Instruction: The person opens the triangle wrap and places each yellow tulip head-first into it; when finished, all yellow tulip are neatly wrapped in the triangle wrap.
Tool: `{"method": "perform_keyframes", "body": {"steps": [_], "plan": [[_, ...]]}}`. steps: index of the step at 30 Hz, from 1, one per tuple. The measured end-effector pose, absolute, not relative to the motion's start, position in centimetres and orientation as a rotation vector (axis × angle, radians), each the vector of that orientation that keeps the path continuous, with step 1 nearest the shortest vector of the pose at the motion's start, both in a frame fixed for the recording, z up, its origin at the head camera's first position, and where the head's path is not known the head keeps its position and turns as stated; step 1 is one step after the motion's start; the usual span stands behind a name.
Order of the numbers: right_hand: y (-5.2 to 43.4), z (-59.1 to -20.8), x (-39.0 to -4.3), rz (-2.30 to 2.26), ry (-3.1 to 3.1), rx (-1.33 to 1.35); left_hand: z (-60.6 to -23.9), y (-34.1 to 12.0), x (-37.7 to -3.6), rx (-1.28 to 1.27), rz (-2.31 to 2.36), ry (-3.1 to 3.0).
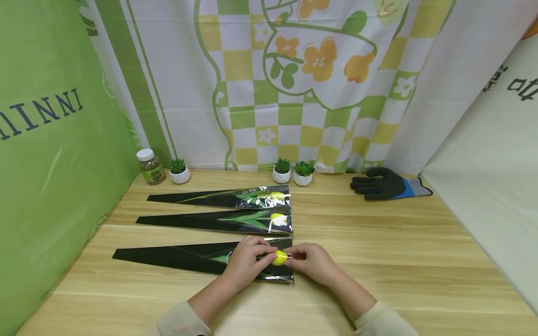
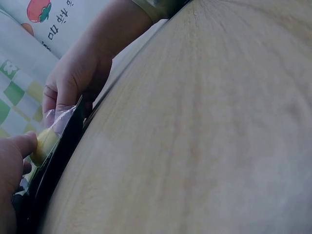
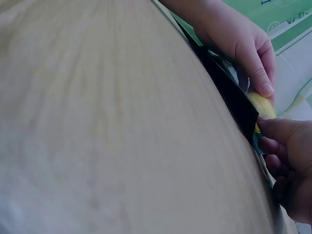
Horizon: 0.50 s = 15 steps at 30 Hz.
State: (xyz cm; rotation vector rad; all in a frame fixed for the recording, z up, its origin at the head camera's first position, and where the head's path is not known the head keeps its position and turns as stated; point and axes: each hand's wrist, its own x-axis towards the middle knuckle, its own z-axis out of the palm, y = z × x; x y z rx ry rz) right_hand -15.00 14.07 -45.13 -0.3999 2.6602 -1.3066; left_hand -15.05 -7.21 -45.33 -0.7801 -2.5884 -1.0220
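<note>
A yellow tulip [image 1: 279, 258] lies in the open right end of the nearest black flower sleeve [image 1: 176, 255], which has a clear front. My left hand [image 1: 247, 262] rests over the sleeve and pinches the tulip's bloom between thumb and fingers. From the right, my right hand [image 1: 314, 263] pinches the sleeve's clear film close to the bloom's tip. In the left wrist view, that film [image 2: 62, 119] bunches at the right hand's fingertips. The right wrist view shows the bloom [image 3: 262, 103] between both hands. Most of the stem is hidden under the left hand.
Behind lie two more black sleeves, the middle one [image 1: 189, 223] and the far one [image 1: 201, 199], each with a yellow tulip. Along the back stand a lidded jar [image 1: 151, 168], several potted succulents [image 1: 180, 172] and a black work glove [image 1: 384, 185]. Curtains border the wooden table.
</note>
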Motion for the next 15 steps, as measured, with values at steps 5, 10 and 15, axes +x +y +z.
{"method": "perform_keyframes", "body": {"steps": [5, 10, 15], "plan": [[14.2, -45.0, -14.9, -1.306, 2.686, -0.374, -45.5, -7.2, -15.1, -0.791, -1.017, -2.585], [15.4, -44.7, -14.9, -1.317, 2.685, -0.301, -45.6, -7.2, -15.3, -0.798, -1.016, -2.594], [17.0, -43.9, -15.3, -1.338, 2.713, -0.185, -46.0, -7.4, -15.7, -0.803, -1.009, -2.599]]}}
